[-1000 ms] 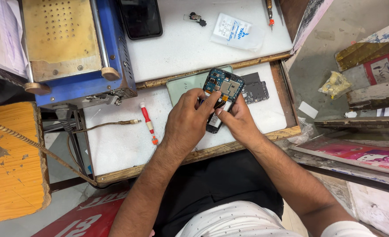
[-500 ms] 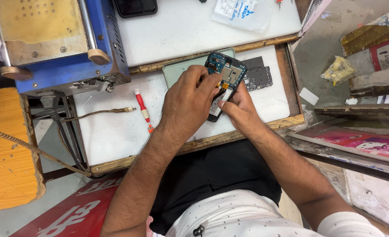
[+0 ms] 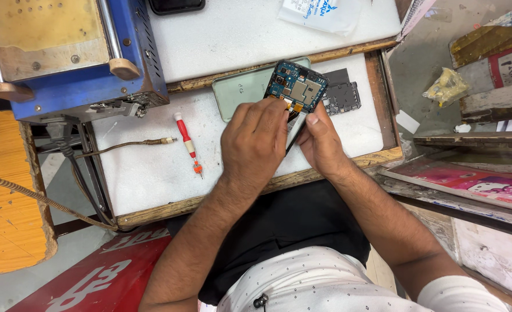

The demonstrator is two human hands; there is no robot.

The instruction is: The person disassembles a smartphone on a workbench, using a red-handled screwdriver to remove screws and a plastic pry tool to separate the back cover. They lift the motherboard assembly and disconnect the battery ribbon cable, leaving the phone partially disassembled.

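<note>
Both hands hold an opened phone (image 3: 295,88) with its blue circuit board showing, tilted above the white work surface (image 3: 146,167). My left hand (image 3: 255,138) covers the phone's lower part, fingertips at the board's bottom edge. My right hand (image 3: 319,141) grips the phone's right side, thumb pressed against it. A pale green back cover (image 3: 241,92) lies flat just left of the phone. A dark inner frame part (image 3: 342,95) rests to the right of it.
A red-handled screwdriver (image 3: 186,138) and a cable end (image 3: 152,142) lie left of the hands. A blue machine with wooden knobs (image 3: 71,63) stands at the back left. A dark phone (image 3: 175,6) and a plastic pouch (image 3: 325,14) lie on the far shelf. Boards and clutter crowd the right.
The view has shifted slightly, so things sit lower and more central in the frame. Both hands stay on the phone; my left fingers have shifted a little over the board's lower edge.
</note>
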